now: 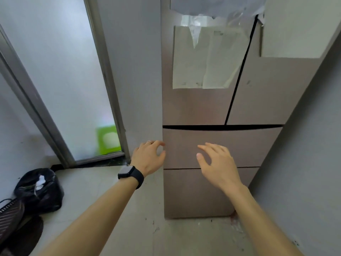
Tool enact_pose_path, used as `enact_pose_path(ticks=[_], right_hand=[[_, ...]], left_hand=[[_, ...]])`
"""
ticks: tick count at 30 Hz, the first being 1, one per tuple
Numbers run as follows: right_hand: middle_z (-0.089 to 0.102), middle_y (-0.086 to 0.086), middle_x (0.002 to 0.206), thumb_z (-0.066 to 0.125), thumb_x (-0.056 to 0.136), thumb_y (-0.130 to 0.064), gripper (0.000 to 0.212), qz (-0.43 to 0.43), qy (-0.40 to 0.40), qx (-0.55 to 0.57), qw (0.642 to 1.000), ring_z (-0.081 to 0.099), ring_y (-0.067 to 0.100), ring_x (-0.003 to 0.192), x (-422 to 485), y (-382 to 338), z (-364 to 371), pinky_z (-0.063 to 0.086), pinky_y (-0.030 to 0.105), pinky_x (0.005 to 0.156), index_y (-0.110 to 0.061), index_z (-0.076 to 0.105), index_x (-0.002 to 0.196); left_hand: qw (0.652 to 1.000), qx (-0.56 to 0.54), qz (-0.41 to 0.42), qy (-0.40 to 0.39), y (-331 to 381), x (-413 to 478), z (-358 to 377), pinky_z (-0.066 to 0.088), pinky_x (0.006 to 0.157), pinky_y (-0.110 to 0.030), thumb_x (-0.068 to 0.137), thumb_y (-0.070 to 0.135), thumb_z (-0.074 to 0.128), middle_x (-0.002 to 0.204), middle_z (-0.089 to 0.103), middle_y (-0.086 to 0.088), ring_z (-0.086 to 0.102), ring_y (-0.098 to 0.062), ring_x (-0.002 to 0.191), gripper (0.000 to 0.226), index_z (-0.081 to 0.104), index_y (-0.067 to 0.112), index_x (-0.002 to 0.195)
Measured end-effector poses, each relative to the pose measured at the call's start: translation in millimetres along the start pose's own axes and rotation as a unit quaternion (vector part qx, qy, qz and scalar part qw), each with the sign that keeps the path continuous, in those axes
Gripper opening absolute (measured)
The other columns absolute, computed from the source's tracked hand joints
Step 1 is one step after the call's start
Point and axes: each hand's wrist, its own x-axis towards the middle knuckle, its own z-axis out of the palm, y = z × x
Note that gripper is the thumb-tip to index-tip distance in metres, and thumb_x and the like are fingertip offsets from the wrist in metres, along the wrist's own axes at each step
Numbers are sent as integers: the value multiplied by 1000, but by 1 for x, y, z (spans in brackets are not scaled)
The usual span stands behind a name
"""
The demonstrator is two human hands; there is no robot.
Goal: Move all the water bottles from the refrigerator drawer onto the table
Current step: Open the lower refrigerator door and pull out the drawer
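- Refrigerator (212,108) fills centre-right of frame; water bottles unseen, presumably inside
- Upper drawer (245,145), mid-frame, closed: opening it is the step in hand
- Right hand (219,163) before its front, fingers spread, empty
- Left hand (147,159) at its left edge, loosely curled, empty; next, grip and pull

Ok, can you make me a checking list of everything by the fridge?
surface: pale floor, marked near the fridge; no table seen.
job's things: fridge doors shut; upper drawer and lower drawer closed; no bottles seen.
clutter: black bag on floor, left; papers on fridge door.
grips: left hand curved by upper drawer's left edge, holding nothing; right hand open before it.
cables: nothing clearly seen.
surroundings: frosted glass door left, grey wall right.
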Motion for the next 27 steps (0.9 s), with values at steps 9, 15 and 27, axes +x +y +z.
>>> enact_pose_path(ticks=[9, 15, 27], right_hand=[[23, 1, 166, 48, 101, -46, 55, -138, 91, -41, 985, 16, 22, 153, 177, 16, 32, 28, 48, 119, -33, 38, 153], [0, 12, 169, 55, 97, -39, 69, -208, 169, -111, 957, 0, 29, 156, 251, 27, 73, 6, 56, 124, -27, 27, 159], [-14, 3, 168, 46, 98, -41, 73, -258, 332, -178, 890, -12, 22, 155, 295, 56, 122, -9, 51, 121, -32, 10, 161]], left_hand=[[909, -365, -190, 59, 1, 132, 36, 39, 104, -36, 98, 42, 59, 153, 43, -2, 43, -26, 136, 57, 37, 31, 150], [848, -470, -242, 42, -10, 162, 73, 35, 116, -41, 97, 49, 57, 155, 40, 3, 39, -22, 142, 59, 38, 34, 151], [862, -427, -265, 72, -13, 192, 118, 37, 95, -26, 105, 51, 32, 136, 56, 0, 52, -16, 121, 49, 47, 21, 140]])
